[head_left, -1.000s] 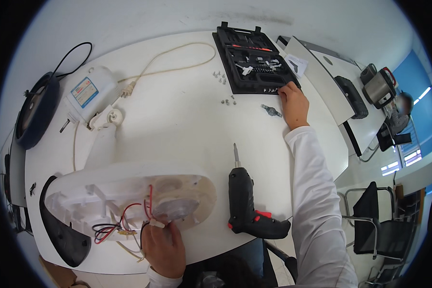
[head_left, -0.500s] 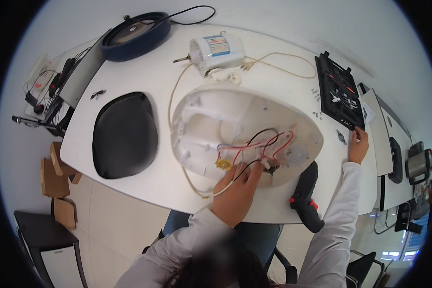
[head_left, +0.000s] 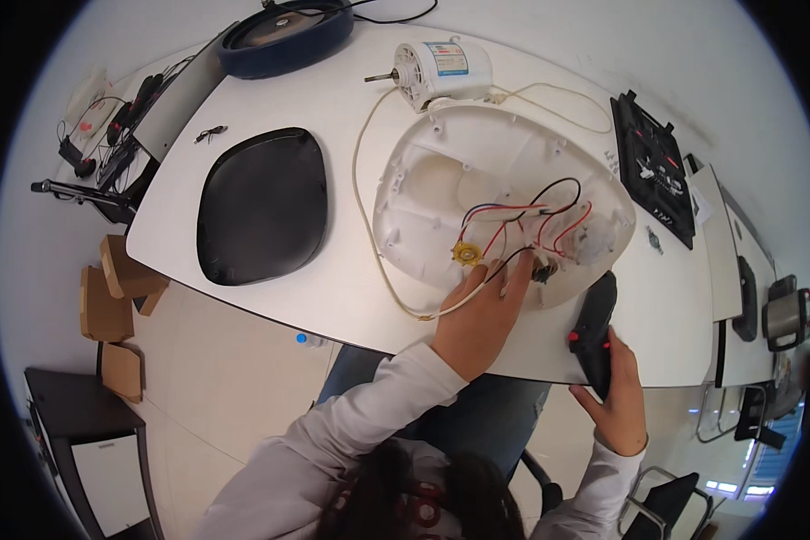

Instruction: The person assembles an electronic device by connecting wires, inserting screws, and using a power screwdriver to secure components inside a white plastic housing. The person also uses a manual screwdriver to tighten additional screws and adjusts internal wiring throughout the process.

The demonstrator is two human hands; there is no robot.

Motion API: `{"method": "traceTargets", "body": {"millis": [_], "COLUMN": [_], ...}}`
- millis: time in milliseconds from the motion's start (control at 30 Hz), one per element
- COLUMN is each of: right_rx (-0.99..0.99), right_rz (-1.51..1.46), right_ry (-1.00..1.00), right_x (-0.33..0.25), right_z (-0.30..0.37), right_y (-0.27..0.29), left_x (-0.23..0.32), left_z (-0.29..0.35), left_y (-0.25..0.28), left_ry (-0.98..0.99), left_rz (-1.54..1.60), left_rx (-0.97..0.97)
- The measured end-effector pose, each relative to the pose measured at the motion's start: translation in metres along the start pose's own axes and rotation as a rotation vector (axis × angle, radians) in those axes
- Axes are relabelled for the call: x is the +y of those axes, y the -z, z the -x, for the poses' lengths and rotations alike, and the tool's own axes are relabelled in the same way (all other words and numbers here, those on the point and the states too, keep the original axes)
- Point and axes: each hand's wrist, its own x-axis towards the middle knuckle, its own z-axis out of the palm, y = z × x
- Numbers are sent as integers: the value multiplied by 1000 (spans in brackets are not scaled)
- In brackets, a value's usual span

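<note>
Has a black cover (head_left: 261, 207) lying at left on the white table (head_left: 333, 310). Near the middle, rests the left hand (head_left: 481, 324) at the near side of a hollow white housing (head_left: 504, 144), bent fingers among wires (head_left: 513, 208) beside a yellow disc (head_left: 466, 253); cannot tell whether gripping any. At near right, holds the right hand (head_left: 619, 396) half spread, thumb away from fingers, around the near end of a black drill (head_left: 594, 310).

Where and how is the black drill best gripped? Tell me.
Most likely by the handle, from the near right: that end of the black drill points toward the person at the table's near edge, within the right hand's reach.
</note>
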Motion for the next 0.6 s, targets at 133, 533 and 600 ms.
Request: {"method": "traceTargets", "body": {"millis": [133, 533, 600], "right_rx": [121, 496, 637], "right_rz": [176, -333, -528], "right_ry": [-94, -280, -343], "right_x": [-13, 9, 8], "right_z": [-1, 14, 19], "right_y": [-16, -33, -40], "left_x": [3, -3, -3], "left_z": [5, 15, 15], "left_y": [0, 2, 3], "left_ry": [-9, -44, -39], "left_rz": [-23, 43, 53], "left_rx": [5, 22, 16]}}
